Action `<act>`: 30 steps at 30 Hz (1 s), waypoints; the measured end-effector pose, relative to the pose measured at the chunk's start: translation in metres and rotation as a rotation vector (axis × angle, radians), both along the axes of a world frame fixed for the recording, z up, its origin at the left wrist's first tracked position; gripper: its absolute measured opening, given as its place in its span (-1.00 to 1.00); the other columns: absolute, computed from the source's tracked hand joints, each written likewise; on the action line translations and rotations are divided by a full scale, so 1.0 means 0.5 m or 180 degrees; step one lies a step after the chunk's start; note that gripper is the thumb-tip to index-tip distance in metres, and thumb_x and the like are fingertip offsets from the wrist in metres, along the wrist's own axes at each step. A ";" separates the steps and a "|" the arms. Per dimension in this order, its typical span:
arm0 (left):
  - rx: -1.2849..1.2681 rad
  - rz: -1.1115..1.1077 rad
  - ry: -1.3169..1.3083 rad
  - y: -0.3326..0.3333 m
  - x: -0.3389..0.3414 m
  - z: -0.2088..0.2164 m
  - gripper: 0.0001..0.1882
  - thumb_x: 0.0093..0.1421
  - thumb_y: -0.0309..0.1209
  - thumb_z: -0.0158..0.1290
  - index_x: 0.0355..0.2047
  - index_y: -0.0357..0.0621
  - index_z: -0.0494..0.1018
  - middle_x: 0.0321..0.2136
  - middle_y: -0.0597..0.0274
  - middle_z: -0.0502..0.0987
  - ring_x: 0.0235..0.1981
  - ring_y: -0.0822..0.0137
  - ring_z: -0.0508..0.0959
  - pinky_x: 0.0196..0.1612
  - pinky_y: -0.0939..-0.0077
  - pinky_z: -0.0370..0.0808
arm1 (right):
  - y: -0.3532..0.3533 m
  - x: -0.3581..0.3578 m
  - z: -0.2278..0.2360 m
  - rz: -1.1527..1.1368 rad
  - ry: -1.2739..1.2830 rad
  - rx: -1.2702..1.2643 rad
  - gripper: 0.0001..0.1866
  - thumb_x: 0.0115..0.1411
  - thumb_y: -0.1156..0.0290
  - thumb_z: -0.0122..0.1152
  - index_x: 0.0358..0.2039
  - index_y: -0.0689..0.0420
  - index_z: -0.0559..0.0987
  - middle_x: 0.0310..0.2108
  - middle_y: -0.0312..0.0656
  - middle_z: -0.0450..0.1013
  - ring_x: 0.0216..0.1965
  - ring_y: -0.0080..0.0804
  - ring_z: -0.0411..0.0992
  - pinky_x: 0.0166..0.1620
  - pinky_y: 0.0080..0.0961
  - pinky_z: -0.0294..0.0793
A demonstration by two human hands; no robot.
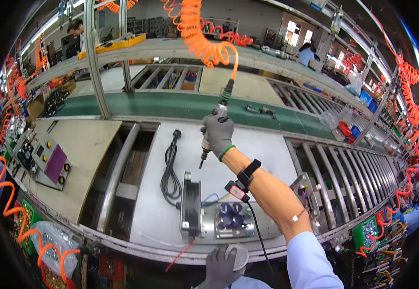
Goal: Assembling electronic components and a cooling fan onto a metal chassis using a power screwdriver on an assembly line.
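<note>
My right hand (pixel 217 132), gloved in grey, is clamped around a pneumatic screwdriver (pixel 211 137) hanging from a coiled orange air hose (pixel 197 36), its bit pointing down over the middle of the worktop (pixel 257 149). My left hand (pixel 221 267) rests at the worktop's near edge, fingers curled on a small grey disc (pixel 239 255). Just beyond it lies a metal power unit (pixel 209 214) with a black cable (pixel 171 171).

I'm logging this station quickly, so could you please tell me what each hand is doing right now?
Left hand: resting near the bench edge, grip unclear.
Right hand: closed around the pneumatic screwdriver.
</note>
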State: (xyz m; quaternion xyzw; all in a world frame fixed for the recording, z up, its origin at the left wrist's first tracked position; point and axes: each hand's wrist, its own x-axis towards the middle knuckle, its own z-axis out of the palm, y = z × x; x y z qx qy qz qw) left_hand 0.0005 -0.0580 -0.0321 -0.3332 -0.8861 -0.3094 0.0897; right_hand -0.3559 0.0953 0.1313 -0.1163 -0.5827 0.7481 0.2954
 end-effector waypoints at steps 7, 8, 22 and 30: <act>-0.0020 0.0168 -0.0429 -0.038 -0.003 -0.019 -0.09 -0.22 0.06 0.35 0.14 -0.06 0.37 0.16 -0.07 0.35 0.19 -0.11 0.34 0.11 -0.09 0.34 | 0.275 -0.194 0.014 -0.0711 -0.0598 0.0415 -0.84 -0.01 0.46 0.27 -0.43 0.17 0.47 -0.62 -0.25 0.41 -0.68 -0.48 0.38 -0.66 -0.47 0.30; 0.0004 0.0216 -0.0434 -0.040 -0.003 -0.020 -0.09 -0.22 0.06 0.35 0.14 -0.06 0.37 0.16 -0.07 0.35 0.19 -0.11 0.34 0.11 -0.09 0.34 | 0.303 -0.222 0.033 -0.1067 -0.0572 0.0573 -0.83 0.00 0.45 0.28 -0.42 0.18 0.47 -0.61 -0.24 0.43 -0.68 -0.47 0.38 -0.66 -0.48 0.32; -0.0232 0.0006 -0.0405 -0.023 -0.008 -0.039 -0.06 -0.23 0.11 0.35 0.16 -0.04 0.41 0.13 -0.11 0.37 0.17 -0.13 0.36 0.18 -0.14 0.33 | 0.444 -0.334 -0.016 -0.1559 -0.0911 0.2058 -0.61 0.07 0.16 0.24 -0.23 0.23 0.56 -0.34 -0.02 0.58 -0.29 -0.12 0.59 -0.13 -0.21 0.54; 0.0209 0.0043 -0.0280 -0.035 -0.012 -0.005 -0.09 -0.16 0.03 0.36 0.21 0.06 0.34 0.21 -0.05 0.29 0.26 -0.11 0.25 0.22 -0.22 0.24 | 0.186 -0.029 -0.106 0.2750 -0.2515 0.3624 -0.70 0.13 0.29 0.23 -0.21 0.22 0.67 -0.38 -0.18 0.61 -0.41 -0.46 0.59 -0.35 -0.48 0.55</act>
